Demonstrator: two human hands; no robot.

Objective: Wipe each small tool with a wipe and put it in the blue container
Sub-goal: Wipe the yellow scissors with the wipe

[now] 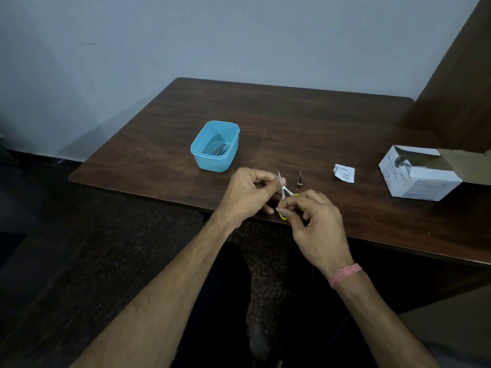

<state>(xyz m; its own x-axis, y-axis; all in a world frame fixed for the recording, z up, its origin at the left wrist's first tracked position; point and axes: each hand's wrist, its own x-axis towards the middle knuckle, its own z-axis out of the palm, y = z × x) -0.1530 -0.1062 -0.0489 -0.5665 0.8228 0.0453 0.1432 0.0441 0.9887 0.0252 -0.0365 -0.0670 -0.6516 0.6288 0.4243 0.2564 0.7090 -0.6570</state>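
A small pair of scissors point(286, 193) with yellow handles sits between both hands, over the near edge of the table point(292, 123). The left hand point(248, 193) has its thumb and forefinger curled and pinching the metal blades near their tips, which point away from the person. Whether a wipe lies under those fingers cannot be told. The right hand point(316, 221) has its fingers curled round the yellow handles, gripping them from the near side.

Just beyond the scissors, slightly right, a small dark pointed tool point(300, 178) rests on the table, apart from both hands. Further right of the scissors lies a torn white sachet point(344, 173), and well to the right stands an open white box point(419, 173) with its flap raised.

Beyond the scissors and to the left is the blue container point(215, 146), upright and without a lid, with a few thin metal tools point(220, 150) lying in its bottom. A pink thread band point(345, 274) circles the right wrist.
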